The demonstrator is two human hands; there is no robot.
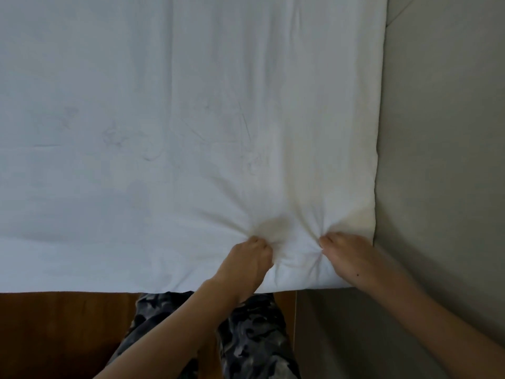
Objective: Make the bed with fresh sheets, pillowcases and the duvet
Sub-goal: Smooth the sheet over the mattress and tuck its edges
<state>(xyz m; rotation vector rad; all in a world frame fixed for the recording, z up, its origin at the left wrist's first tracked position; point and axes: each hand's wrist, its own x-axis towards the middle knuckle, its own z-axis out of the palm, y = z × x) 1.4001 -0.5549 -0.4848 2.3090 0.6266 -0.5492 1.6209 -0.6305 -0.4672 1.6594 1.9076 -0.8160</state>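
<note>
A big white duvet [169, 119] is seen from above. It is spread flat and fills most of the view. It looks soft and puffy. Thin wrinkles are seen near its middle, and a long straight fold line runs up it. Its near edge lies straight across the lower part of the view. Its right edge runs up beside a grey padded wall [442, 160] and seems to touch it. A faint yellowish patch is seen near the front right corner.

That front right corner is where the duvet is held. The cloth is bunched up in two spots there, and small creases spread out from each spot like rays. A puffy bump of duvet is left between the two spots.

The left hand [247, 265] is placed at the left spot, just inside the near edge. Its fingers [258, 243] are curled tight, and a bunch of duvet is gripped in them. The right hand [345, 255] is placed at the right spot, close to the corner and near the grey wall. Its fingers [329, 239] are bent down into the cloth, and the duvet is pinched there too. The two hands are kept near each other but do not touch.

Both bare arms are reached out over the near edge. Below the edge, a brown wooden floor [54, 337] is seen, and grey patterned trousers [251, 332] are seen between the arms.
</note>
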